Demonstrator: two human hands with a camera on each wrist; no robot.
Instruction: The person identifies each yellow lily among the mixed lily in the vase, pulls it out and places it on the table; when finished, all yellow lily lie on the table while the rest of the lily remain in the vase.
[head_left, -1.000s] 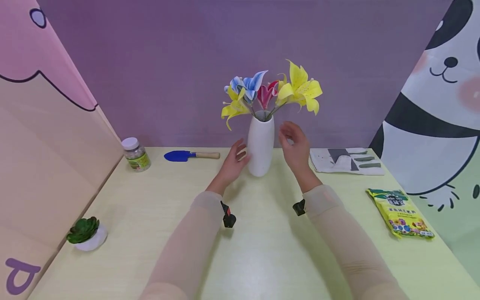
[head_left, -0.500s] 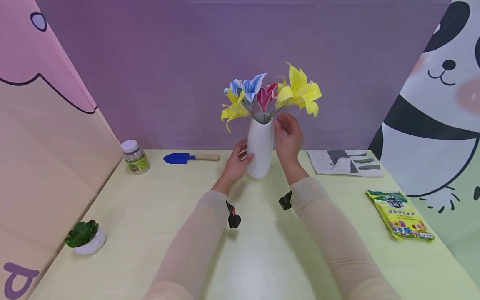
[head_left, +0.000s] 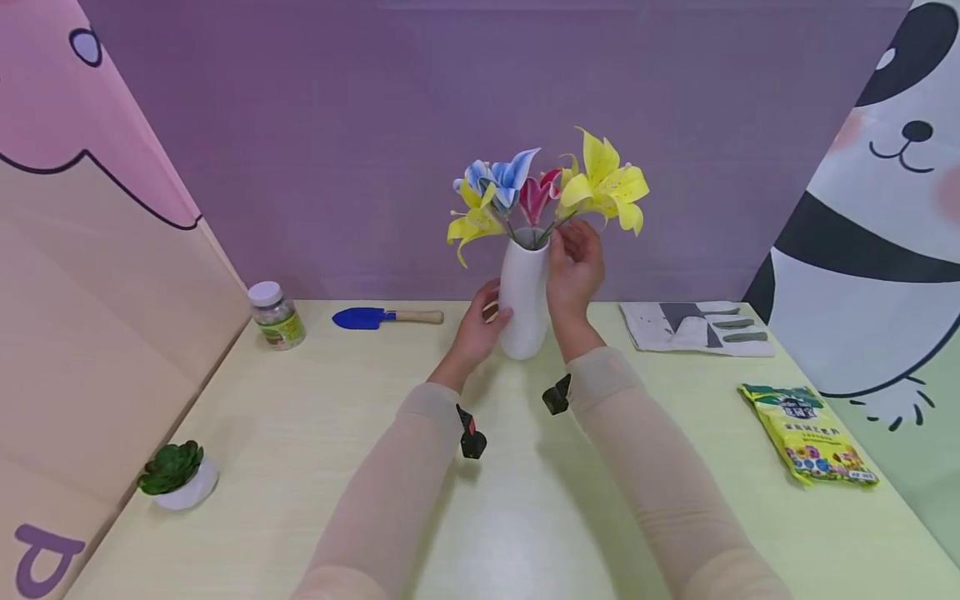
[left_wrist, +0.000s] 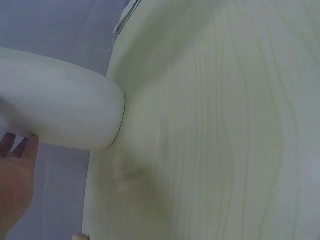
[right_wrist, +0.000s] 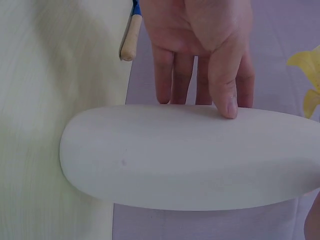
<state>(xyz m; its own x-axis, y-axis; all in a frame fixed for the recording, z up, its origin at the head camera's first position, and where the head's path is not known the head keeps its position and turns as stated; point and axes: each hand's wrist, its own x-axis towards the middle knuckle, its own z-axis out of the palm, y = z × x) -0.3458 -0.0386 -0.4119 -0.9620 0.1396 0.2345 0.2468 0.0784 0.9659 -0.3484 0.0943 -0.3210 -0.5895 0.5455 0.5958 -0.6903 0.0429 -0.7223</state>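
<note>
A tall white vase (head_left: 525, 292) stands on the pale table (head_left: 525, 517) near the purple back wall. It holds a yellow lily (head_left: 603, 179), a blue flower (head_left: 498, 171), a red one (head_left: 536, 192) and a second, lower yellow bloom (head_left: 468, 225). My left hand (head_left: 480, 325) grips the vase's lower left side. In the right wrist view its thumb and fingers (right_wrist: 200, 30) wrap the vase (right_wrist: 190, 160). The left wrist view shows its palm (left_wrist: 15, 190) beside the vase (left_wrist: 60, 115). My right hand (head_left: 573, 267) is up at the vase's mouth, fingers curled on the yellow lily's stem.
A small lidded jar (head_left: 276, 315) and a blue trowel (head_left: 378, 317) lie at the back left. Grey-and-white gloves (head_left: 697, 325) lie at the back right, with a yellow bag (head_left: 806, 433) nearer the right edge. A potted succulent (head_left: 174, 473) sits front left.
My right hand has moved left and up from beside the vase to the stems at its mouth. My left hand has closed in onto the vase's side.
</note>
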